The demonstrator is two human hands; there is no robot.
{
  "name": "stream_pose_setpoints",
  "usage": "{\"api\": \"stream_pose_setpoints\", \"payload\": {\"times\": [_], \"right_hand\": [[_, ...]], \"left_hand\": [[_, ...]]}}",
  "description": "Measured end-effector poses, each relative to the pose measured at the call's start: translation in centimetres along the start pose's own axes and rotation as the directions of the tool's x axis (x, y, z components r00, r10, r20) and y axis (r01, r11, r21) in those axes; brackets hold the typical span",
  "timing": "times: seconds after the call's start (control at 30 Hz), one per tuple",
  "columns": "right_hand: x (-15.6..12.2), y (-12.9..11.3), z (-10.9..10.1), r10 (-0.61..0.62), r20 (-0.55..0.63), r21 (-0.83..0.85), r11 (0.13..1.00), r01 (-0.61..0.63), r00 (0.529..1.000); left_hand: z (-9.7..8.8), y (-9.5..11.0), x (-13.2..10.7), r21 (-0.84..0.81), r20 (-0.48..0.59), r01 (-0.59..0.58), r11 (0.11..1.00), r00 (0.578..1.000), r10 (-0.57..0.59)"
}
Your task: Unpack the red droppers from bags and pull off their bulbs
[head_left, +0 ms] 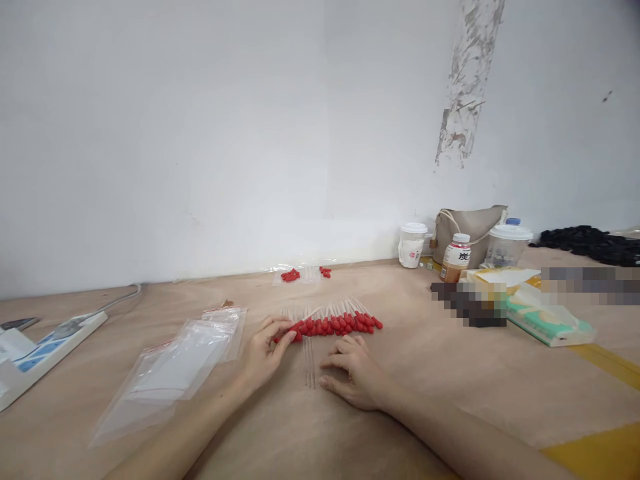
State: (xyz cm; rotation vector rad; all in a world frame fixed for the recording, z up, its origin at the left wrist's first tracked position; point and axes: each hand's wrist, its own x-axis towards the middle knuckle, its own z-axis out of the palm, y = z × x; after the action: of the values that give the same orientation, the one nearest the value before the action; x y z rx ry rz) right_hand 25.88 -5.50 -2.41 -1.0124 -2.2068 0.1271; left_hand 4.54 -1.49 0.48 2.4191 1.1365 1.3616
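A row of droppers (340, 325) with red bulbs and thin pale stems lies across the middle of the table, stems pointing away from me. At its left end my left hand (267, 347) has thumb and fingers closed on a red bulb; its fingertips are partly hidden. Just to the right, my right hand (353, 373) rests by the table, fingers bent and thumb apart, nothing seen in it. Between my hands a few thin clear stems (310, 367) point toward me from below the row.
Clear zip bags (185, 360) lie at the left, beside a power strip (55, 353). Small bags with red bulbs (290, 275) lie near the wall. At right stand a lidded cup (413, 247), a bottle (457, 259), a grey bag (470, 233) and a tissue pack (550, 320).
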Motion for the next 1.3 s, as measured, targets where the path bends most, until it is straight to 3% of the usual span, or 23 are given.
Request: {"api": "stream_pose_setpoints", "payload": {"times": [0.13,0.2,0.37,0.67,0.87,1.17,1.3], "right_hand": [[-0.2,0.2,-0.2,0.102,-0.265,0.046,0.995,-0.093,0.959],[-0.3,0.2,-0.4,0.085,-0.344,0.010,0.996,-0.087,0.935],[-0.3,0.1,-0.4,-0.083,-0.205,-0.120,0.991,0.059,0.975],[0.1,-0.2,0.7,-0.211,-0.107,-0.206,0.961,0.186,0.972],[0.0,-0.4,0.8,-0.297,-0.086,-0.210,0.939,0.274,0.951],[-0.6,-0.4,0.2,-0.290,-0.081,-0.144,0.950,0.276,0.954],[-0.9,0.3,-0.4,-0.192,-0.094,-0.101,0.978,0.182,0.977]], "left_hand": [[-1.0,0.1,-3.7,-0.059,0.041,0.017,0.998,0.999,-0.014],[-0.9,0.3,-4.6,-0.074,0.068,-0.004,0.997,0.998,0.009],[-0.3,0.6,-4.5,-0.034,0.123,-0.089,0.995,0.988,0.093],[-0.1,1.6,-4.4,0.012,0.203,-0.150,0.989,0.968,0.145],[0.5,1.5,-4.5,0.153,0.233,-0.270,0.951,0.945,0.231],[0.5,1.5,-5.5,0.142,0.237,-0.297,0.944,0.936,0.259],[-0.2,0.8,-5.5,0.114,0.190,-0.230,0.967,0.960,0.205]]}}
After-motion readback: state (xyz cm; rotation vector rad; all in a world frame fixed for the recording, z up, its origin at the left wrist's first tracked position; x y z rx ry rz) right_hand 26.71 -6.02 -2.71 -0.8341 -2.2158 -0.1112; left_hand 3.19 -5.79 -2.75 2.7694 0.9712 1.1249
